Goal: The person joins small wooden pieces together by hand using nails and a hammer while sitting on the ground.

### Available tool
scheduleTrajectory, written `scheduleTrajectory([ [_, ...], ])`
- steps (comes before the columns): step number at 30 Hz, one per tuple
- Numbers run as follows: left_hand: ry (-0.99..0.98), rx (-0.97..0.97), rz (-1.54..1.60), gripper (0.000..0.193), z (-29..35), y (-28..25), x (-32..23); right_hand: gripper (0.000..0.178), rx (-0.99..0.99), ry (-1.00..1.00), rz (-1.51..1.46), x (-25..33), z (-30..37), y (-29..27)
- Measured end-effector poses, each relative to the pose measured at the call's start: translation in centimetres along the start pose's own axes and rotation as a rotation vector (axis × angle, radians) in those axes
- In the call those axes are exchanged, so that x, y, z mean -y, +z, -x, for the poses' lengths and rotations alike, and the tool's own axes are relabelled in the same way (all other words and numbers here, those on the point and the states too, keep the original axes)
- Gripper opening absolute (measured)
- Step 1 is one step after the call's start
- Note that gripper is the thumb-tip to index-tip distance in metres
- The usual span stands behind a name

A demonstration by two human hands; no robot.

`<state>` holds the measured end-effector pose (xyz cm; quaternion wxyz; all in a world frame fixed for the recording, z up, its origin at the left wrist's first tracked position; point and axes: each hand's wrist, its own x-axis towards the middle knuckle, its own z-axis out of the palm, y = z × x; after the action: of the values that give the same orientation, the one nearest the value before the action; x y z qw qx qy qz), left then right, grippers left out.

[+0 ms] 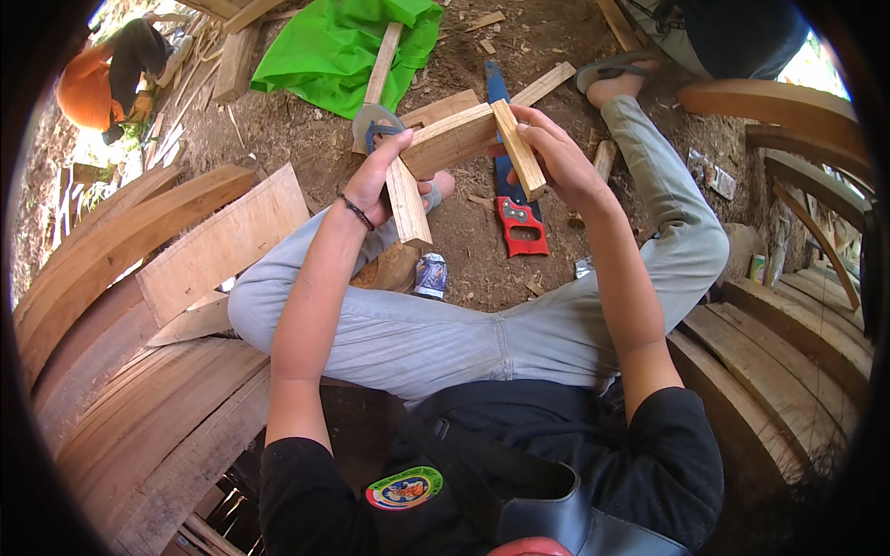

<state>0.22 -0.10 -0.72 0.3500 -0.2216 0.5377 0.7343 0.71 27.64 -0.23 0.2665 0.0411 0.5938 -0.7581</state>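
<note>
My left hand [375, 178], with a dark bracelet on its wrist, is closed round a wooden strip [408, 206]. A thicker wooden block [451, 142] runs from that strip across to a second, short wooden strip [517, 148]. My right hand [560, 159] grips this second strip at the block's right end. The three pieces touch or nearly touch; whether they are joined I cannot tell. Below them on the dirt lies a handsaw [522, 225] with a red handle and blue blade, partly hidden by the wood and my right hand.
Bright green cloth [315, 56] lies at the far left, with a narrow stick across it. Curved timbers [130, 241] and planks flank me on the left; more curved timbers [779, 104] are on the right. A crumpled packet [430, 276] sits near my legs. Another person in orange [88, 88] bends at far left.
</note>
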Motion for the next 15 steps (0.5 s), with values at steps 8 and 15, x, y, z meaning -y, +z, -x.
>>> scheduleTrajectory([
  [8,-0.017,0.010,-0.003,0.063,-0.4,-0.3,0.3,0.053,0.034,-0.012,-0.041,0.0,0.0,-0.7],
  [15,0.103,-0.153,-0.266,0.054,-0.1,0.8,1.6,0.050,-0.090,0.000,0.143,-0.6,0.0,-1.4],
])
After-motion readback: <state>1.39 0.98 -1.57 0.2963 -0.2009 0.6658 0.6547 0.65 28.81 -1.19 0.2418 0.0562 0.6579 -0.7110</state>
